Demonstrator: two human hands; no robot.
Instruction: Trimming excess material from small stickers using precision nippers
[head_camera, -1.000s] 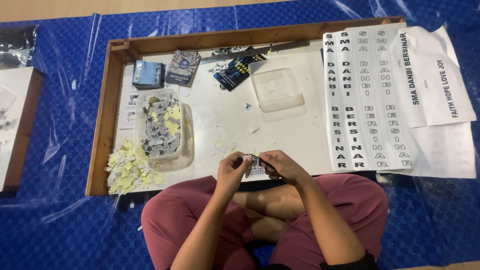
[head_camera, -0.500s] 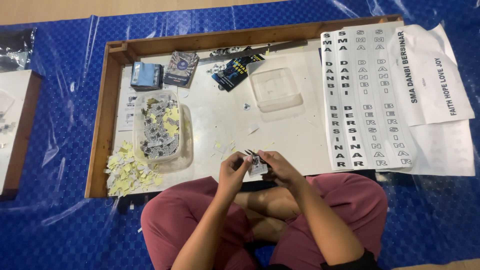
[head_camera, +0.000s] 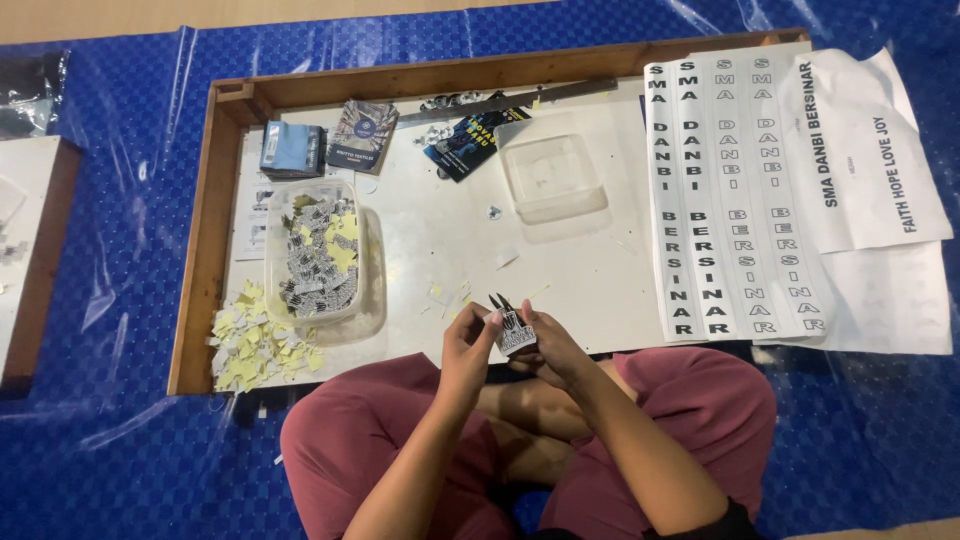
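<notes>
I sit cross-legged in dark red trousers at a wooden-framed white board (head_camera: 200, 250). Both hands meet above its near edge. My left hand (head_camera: 468, 345) and my right hand (head_camera: 548, 345) pinch a small black-and-white printed sticker (head_camera: 515, 335) between their fingertips. Black pointed tips (head_camera: 497, 300), perhaps small scissors or tweezers, stick out just above the sticker; which hand holds them I cannot tell.
A clear tub (head_camera: 315, 250) of printed stickers and yellow scraps stands at left, with a pile of yellow backing scraps (head_camera: 255, 345) by the frame. An empty clear tub (head_camera: 553, 178), card packs (head_camera: 325, 140) and long lettered sheets (head_camera: 730, 190) lie farther off. Blue tarp (head_camera: 130, 230) surrounds everything.
My hands stay together at the board's near edge. The sticker has turned slightly between the fingers; nothing else has moved.
</notes>
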